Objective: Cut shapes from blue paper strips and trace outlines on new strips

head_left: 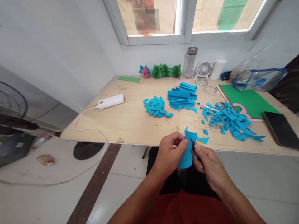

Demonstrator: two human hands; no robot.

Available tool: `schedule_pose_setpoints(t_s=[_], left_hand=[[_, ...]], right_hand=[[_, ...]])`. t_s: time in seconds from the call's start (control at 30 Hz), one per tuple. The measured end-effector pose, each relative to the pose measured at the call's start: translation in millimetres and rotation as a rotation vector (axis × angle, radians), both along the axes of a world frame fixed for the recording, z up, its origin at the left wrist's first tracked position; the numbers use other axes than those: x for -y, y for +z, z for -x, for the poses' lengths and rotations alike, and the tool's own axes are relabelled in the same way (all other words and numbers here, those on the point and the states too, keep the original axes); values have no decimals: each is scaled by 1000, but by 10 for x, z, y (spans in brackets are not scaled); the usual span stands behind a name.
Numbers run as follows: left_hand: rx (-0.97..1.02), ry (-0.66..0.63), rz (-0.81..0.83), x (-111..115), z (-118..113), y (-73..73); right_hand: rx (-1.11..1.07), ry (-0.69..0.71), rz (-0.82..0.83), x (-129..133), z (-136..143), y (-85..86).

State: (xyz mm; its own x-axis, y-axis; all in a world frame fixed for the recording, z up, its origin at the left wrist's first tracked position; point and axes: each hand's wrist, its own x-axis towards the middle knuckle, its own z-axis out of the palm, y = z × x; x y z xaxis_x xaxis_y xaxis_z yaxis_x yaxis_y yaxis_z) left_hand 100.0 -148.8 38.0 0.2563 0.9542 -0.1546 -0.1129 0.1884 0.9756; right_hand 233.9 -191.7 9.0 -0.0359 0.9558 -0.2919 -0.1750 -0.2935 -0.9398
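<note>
Just past the table's front edge, my left hand (170, 152) pinches a piece of blue paper (186, 158) between thumb and fingers. The paper has a curved, partly cut outline and a drawn line on it. My right hand (207, 161) is closed around dark-handled scissors (195, 150), whose blades meet the paper's right side and are mostly hidden. A blue offcut (202, 140) lies on the table right beside the paper. Farther off sit a pile of curved blue cutouts (155, 106), a stack of folded blue strips (182, 97) and a heap of blue scraps (230, 119).
A white pen (207, 107) lies by the scraps. At right are green sheets (252, 101) and a black phone (281, 129). A white power bank (111, 101) trails a cable over the left edge. A bottle (190, 63), small fan (204, 69) and paper ornaments (165, 71) line the wall.
</note>
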Motion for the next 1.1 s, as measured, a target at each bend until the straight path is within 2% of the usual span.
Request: schedule_pose_setpoints(t_s=[0.27, 0.73, 1.1], left_hand=[[-10, -3, -6, -3, 3, -15], [141, 18, 130, 51, -18, 37], [145, 19, 105, 27, -16, 49]], right_hand=[[29, -8, -12, -4, -8, -14], [25, -15, -13, 8, -13, -17], [30, 12, -17, 3, -45, -28]])
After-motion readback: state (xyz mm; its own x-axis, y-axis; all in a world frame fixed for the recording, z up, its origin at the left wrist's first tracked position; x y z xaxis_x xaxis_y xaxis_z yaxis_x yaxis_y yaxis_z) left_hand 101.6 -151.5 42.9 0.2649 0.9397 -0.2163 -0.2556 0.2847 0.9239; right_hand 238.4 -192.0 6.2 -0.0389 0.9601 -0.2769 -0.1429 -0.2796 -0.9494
